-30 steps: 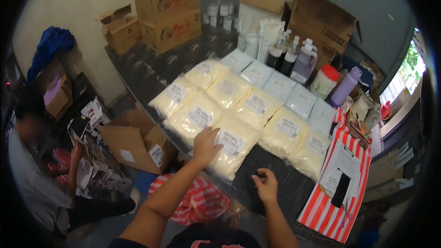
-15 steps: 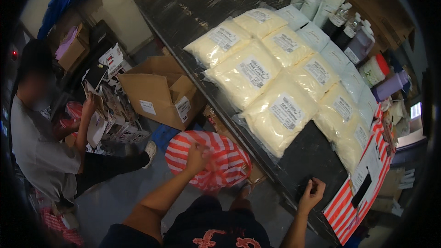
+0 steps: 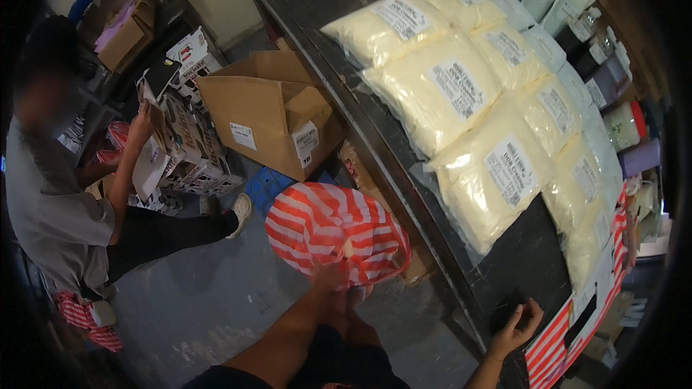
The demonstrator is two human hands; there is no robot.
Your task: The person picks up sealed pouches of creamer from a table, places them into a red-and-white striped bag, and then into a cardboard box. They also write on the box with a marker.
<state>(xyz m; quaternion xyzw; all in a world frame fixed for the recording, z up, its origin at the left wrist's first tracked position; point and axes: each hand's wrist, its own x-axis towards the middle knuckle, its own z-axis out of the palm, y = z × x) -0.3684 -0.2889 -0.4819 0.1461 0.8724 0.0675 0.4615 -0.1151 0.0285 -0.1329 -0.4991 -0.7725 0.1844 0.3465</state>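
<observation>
My left hand point(image 3: 329, 275) is at the near edge of a red-and-white striped plastic bag point(image 3: 317, 220) beside the table. Motion smears its fingers, so whether they grip the bag cannot be made out. Loosely curled, with its fingers apart, my right hand point(image 3: 517, 328) holds nothing at the table's near edge. Beyond it, clear plastic bags of pale yellow powder point(image 3: 494, 173) with white labels lie in rows on the black table point(image 3: 497, 266). A dark phone point(image 3: 581, 323) lies partly on papers over a striped sheet point(image 3: 551, 353), to the right of that hand.
An opened cardboard box point(image 3: 249, 112) stands left of the table, above a blue crate point(image 3: 272, 191). Farther left, a seated person point(image 3: 54, 194) handles cardboard, one leg stretched across the floor. Bottles and a red-lidded jar point(image 3: 626, 126) line the table's far right side.
My left hand has moved down from over the striped bag to its near edge. The view has shifted, and my right hand remains by the table edge.
</observation>
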